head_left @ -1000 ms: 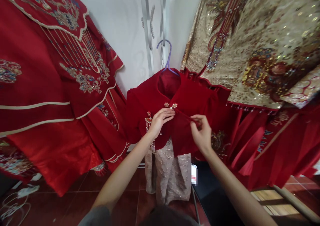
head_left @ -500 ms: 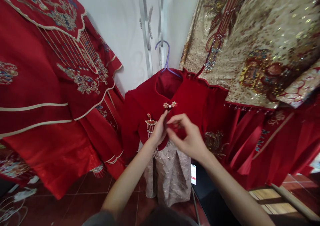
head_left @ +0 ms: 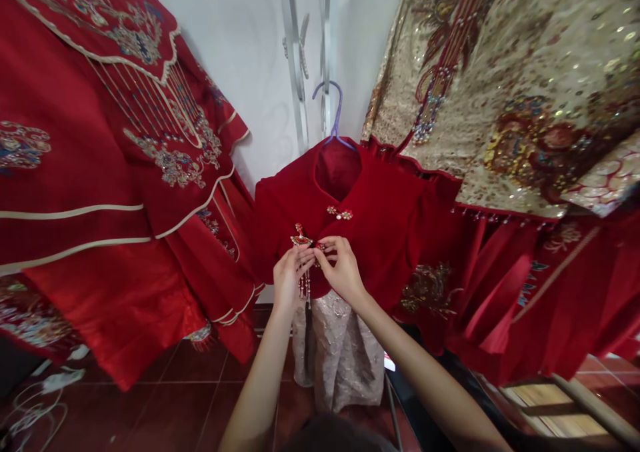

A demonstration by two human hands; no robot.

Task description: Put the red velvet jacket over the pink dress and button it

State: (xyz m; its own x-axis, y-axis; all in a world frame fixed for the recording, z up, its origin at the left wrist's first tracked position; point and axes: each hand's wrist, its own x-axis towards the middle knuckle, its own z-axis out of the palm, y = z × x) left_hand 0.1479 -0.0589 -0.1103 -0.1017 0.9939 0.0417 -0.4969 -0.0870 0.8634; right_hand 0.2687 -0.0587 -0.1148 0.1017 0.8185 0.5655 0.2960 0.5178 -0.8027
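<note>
A short red velvet jacket (head_left: 385,199) hangs facing the viewer on a purple hanger (head_left: 336,109), and every place here is given relative to that jacket. Both of the person's bare hands meet at its front opening, just below a small pearl fastener (head_left: 340,213) that sits closed under the collar. The left hand (head_left: 289,275) has its fingers curled in, with the fingertips pinched on a tasselled clasp (head_left: 301,240) of gold and red beads fixed to the jacket's front edge; its beaded strands hang down past the hand. The right hand (head_left: 343,269) comes in beside the left, touching it, with thumb and forefinger closed on the same clasp from the other side and the other fingers bent loosely. Beneath the jacket's hem hangs a pale brocade skirt (head_left: 337,352), reaching toward the dark red tiled floor (head_left: 190,399). To the jacket's left hangs a large red embroidered robe (head_left: 100,192) with cream piping and beaded fringe. To its right, and partly overlapping its shoulder, hangs a gold sequinned garment (head_left: 525,72) with red trim. Behind the jacket are a white wall (head_left: 240,39) and a metal upright (head_left: 295,59). Far to the lower left of the jacket, white cables (head_left: 45,392) lie on the floor.
</note>
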